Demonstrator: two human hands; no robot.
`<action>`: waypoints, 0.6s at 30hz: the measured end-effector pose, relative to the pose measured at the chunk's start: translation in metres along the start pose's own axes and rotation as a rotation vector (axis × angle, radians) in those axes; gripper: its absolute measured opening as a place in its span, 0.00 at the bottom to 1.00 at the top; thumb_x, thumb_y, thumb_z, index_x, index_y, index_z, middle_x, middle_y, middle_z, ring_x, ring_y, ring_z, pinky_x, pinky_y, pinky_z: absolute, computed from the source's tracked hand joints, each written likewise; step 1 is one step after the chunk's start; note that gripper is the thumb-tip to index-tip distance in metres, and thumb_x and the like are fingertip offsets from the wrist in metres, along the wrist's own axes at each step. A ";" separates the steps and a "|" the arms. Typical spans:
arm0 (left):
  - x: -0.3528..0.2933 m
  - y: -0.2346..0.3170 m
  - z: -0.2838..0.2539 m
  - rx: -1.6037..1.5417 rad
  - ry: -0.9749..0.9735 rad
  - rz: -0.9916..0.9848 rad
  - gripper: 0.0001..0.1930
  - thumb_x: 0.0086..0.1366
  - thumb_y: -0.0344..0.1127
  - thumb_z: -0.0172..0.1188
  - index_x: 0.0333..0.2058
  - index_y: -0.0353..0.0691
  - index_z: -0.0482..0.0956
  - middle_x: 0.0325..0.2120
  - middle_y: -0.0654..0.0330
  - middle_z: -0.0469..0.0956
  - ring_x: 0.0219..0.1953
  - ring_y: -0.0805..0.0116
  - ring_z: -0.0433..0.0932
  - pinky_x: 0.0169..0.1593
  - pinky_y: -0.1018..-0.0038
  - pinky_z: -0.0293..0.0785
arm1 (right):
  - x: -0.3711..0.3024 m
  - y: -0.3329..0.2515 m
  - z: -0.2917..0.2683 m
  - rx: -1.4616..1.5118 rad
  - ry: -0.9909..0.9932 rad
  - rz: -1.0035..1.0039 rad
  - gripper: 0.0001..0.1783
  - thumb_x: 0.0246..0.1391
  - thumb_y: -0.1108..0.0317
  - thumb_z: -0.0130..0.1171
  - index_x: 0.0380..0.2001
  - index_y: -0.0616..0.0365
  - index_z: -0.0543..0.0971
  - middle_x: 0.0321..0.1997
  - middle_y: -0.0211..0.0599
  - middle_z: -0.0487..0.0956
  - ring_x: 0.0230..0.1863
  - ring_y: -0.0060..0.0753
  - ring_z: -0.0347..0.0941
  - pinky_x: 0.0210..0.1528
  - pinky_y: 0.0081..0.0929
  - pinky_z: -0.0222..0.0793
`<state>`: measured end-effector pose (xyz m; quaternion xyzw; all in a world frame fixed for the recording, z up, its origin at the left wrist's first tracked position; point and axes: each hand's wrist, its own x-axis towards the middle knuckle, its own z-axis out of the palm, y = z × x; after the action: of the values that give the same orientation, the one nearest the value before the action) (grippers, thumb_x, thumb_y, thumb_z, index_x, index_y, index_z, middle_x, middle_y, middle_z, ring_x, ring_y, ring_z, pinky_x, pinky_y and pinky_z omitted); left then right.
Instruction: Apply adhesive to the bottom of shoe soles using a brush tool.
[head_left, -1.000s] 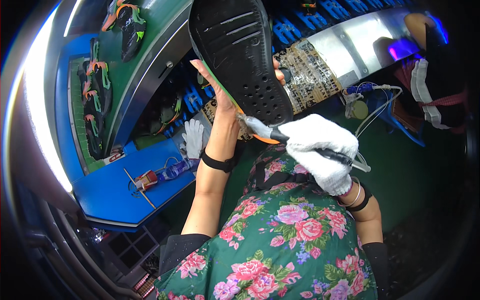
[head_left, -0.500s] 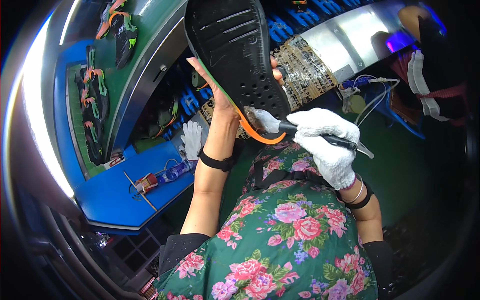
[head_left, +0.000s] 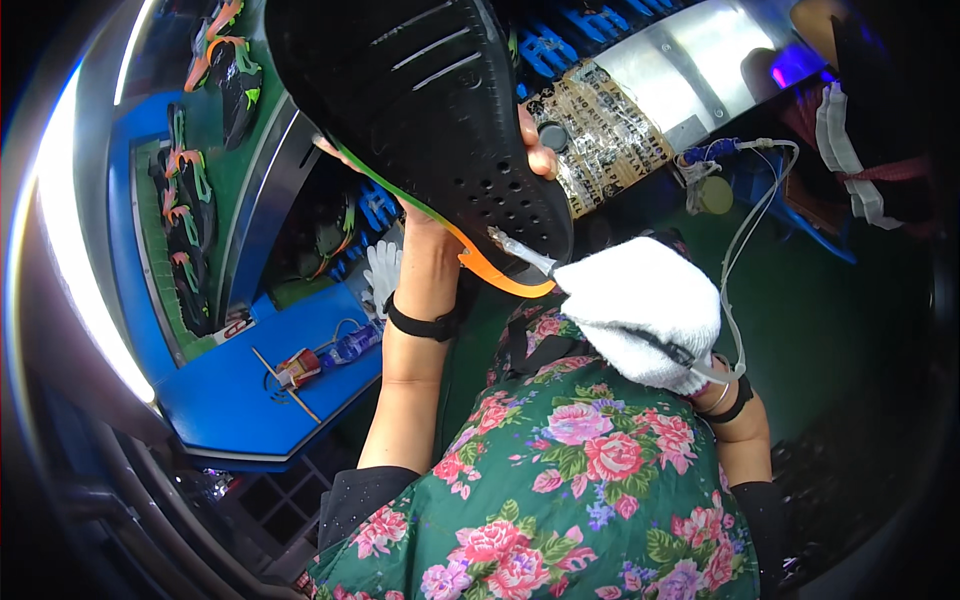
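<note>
Nearest the camera, a floral green garment (head_left: pixel 560 500) across the lower middle, both forearms rising out of it. On the right, the right hand (head_left: pixel 640 310) in a white knitted glove, fingers clenched around a thin pen-like tool (head_left: pixel 600 305) with a metal tip and a pale tube (head_left: pixel 745 240) trailing away behind. Tool tip touching the orange rim at the heel of the shoe sole. Dark bands around that wrist, just below the glove.

On the left, the bare left hand (head_left: pixel 470 170), a black wristband (head_left: pixel 420 323) on the forearm, raised high with fingers grasping a black shoe sole (head_left: pixel 430 110). Sole held up in the upper middle, tread side facing the camera, tilted, grooves near the top, small holes lower down, green and orange edging along its lower side.

Further off at left, a blue surface (head_left: pixel 250 410) carrying a thin stick, a small red item and a spare white glove (head_left: pixel 383 272). Beyond that, a green belt (head_left: pixel 160 230) lined with black, orange and green shoe parts. Farthest back at upper right, a metal panel (head_left: pixel 700 50) beside blue racks.
</note>
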<state>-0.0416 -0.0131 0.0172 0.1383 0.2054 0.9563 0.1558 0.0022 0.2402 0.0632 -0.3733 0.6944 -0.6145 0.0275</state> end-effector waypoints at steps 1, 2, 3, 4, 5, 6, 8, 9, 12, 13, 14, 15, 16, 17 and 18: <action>0.006 -0.001 0.003 -0.133 -0.052 -0.027 0.72 0.38 0.95 0.51 0.65 0.33 0.66 0.49 0.40 0.77 0.51 0.40 0.80 0.51 0.45 0.82 | 0.000 0.000 -0.002 0.032 -0.028 -0.001 0.19 0.43 0.77 0.73 0.42 0.51 0.89 0.44 0.37 0.88 0.41 0.39 0.85 0.42 0.32 0.80; 0.009 -0.002 0.007 -0.139 -0.055 -0.034 0.72 0.38 0.95 0.51 0.65 0.33 0.66 0.49 0.40 0.77 0.51 0.40 0.80 0.51 0.45 0.82 | -0.001 -0.001 -0.002 0.027 -0.022 0.004 0.19 0.43 0.77 0.73 0.42 0.51 0.89 0.44 0.37 0.88 0.41 0.39 0.85 0.42 0.32 0.80; 0.012 -0.003 0.014 -0.024 -0.033 -0.003 0.47 0.55 0.71 0.56 0.56 0.29 0.71 0.44 0.43 0.78 0.48 0.45 0.82 0.52 0.52 0.80 | -0.001 -0.003 -0.001 -0.020 -0.006 -0.044 0.20 0.43 0.77 0.73 0.43 0.51 0.88 0.44 0.37 0.88 0.41 0.38 0.85 0.42 0.32 0.81; 0.011 -0.002 0.021 0.107 0.002 0.039 0.23 0.72 0.46 0.61 0.47 0.25 0.76 0.39 0.45 0.80 0.45 0.51 0.84 0.53 0.59 0.79 | -0.001 -0.001 0.002 -0.047 0.000 -0.102 0.20 0.43 0.77 0.73 0.43 0.51 0.88 0.44 0.37 0.88 0.41 0.38 0.85 0.42 0.31 0.81; 0.009 -0.001 0.021 0.117 0.010 0.042 0.23 0.72 0.46 0.61 0.47 0.25 0.76 0.39 0.45 0.80 0.45 0.51 0.84 0.53 0.59 0.79 | -0.001 0.002 0.005 -0.006 -0.010 -0.107 0.19 0.44 0.78 0.72 0.42 0.52 0.89 0.45 0.38 0.88 0.41 0.39 0.85 0.42 0.31 0.81; 0.007 0.000 0.021 0.131 0.042 0.026 0.23 0.72 0.46 0.62 0.47 0.25 0.76 0.39 0.45 0.80 0.45 0.51 0.85 0.53 0.58 0.79 | -0.001 0.007 0.008 0.006 -0.013 -0.112 0.19 0.44 0.78 0.72 0.42 0.52 0.89 0.45 0.38 0.88 0.41 0.39 0.85 0.42 0.31 0.81; 0.007 0.001 0.020 0.129 0.063 0.010 0.23 0.71 0.46 0.63 0.47 0.25 0.76 0.38 0.45 0.80 0.45 0.51 0.85 0.53 0.58 0.80 | 0.002 0.010 0.009 0.197 -0.026 -0.029 0.16 0.44 0.78 0.72 0.39 0.54 0.89 0.43 0.38 0.88 0.40 0.40 0.85 0.42 0.31 0.81; 0.010 0.001 0.019 0.113 0.031 0.008 0.25 0.71 0.48 0.63 0.47 0.25 0.77 0.39 0.45 0.80 0.45 0.50 0.85 0.52 0.58 0.80 | 0.006 0.004 0.004 0.246 -0.031 0.059 0.12 0.45 0.79 0.73 0.36 0.56 0.90 0.41 0.39 0.88 0.39 0.40 0.85 0.42 0.31 0.81; 0.012 0.001 0.011 0.081 0.019 -0.034 0.28 0.69 0.51 0.65 0.49 0.25 0.76 0.39 0.45 0.80 0.44 0.48 0.84 0.50 0.57 0.81 | 0.002 0.009 -0.001 0.317 0.042 0.092 0.13 0.44 0.78 0.73 0.37 0.56 0.89 0.42 0.40 0.88 0.39 0.40 0.85 0.42 0.32 0.81; 0.009 0.002 0.007 0.063 0.045 -0.065 0.30 0.69 0.53 0.65 0.50 0.25 0.75 0.40 0.44 0.80 0.44 0.47 0.84 0.50 0.57 0.81 | 0.001 0.011 0.000 0.323 0.037 0.091 0.13 0.44 0.78 0.73 0.37 0.56 0.89 0.42 0.40 0.88 0.39 0.40 0.85 0.42 0.32 0.81; 0.006 0.003 0.004 0.067 0.050 -0.060 0.30 0.69 0.53 0.65 0.50 0.25 0.75 0.40 0.44 0.80 0.44 0.47 0.84 0.50 0.57 0.81 | 0.001 0.012 0.003 0.207 0.038 0.043 0.15 0.45 0.78 0.73 0.39 0.55 0.89 0.43 0.39 0.88 0.40 0.40 0.85 0.42 0.32 0.81; 0.004 0.004 0.000 0.116 0.040 -0.033 0.37 0.67 0.61 0.63 0.52 0.26 0.74 0.41 0.42 0.80 0.44 0.46 0.84 0.50 0.57 0.81 | 0.001 0.013 0.005 0.090 0.038 -0.005 0.16 0.45 0.78 0.72 0.40 0.55 0.89 0.44 0.39 0.88 0.40 0.40 0.85 0.43 0.32 0.81; 0.005 0.004 -0.001 0.156 0.025 -0.009 0.44 0.64 0.70 0.62 0.55 0.27 0.72 0.42 0.41 0.80 0.43 0.45 0.83 0.50 0.56 0.81 | 0.002 0.011 0.006 0.087 0.035 -0.001 0.16 0.45 0.78 0.72 0.40 0.55 0.89 0.44 0.39 0.88 0.40 0.40 0.85 0.43 0.32 0.81; 0.007 0.004 -0.002 0.150 0.025 -0.006 0.44 0.64 0.70 0.62 0.55 0.27 0.72 0.42 0.41 0.80 0.43 0.45 0.83 0.50 0.56 0.81 | 0.004 0.007 0.009 0.018 -0.009 -0.038 0.17 0.45 0.78 0.72 0.41 0.54 0.89 0.44 0.38 0.88 0.41 0.40 0.85 0.43 0.32 0.81; 0.009 0.004 -0.002 0.112 0.008 -0.012 0.52 0.59 0.78 0.57 0.59 0.28 0.70 0.44 0.39 0.80 0.44 0.45 0.83 0.50 0.54 0.81 | 0.005 0.005 0.009 -0.052 -0.054 -0.075 0.18 0.46 0.78 0.71 0.43 0.54 0.88 0.44 0.37 0.88 0.41 0.40 0.85 0.44 0.32 0.80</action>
<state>-0.0519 -0.0138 0.0187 0.1416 0.2601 0.9429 0.1526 0.0010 0.2297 0.0580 -0.4161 0.6946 -0.5867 0.0137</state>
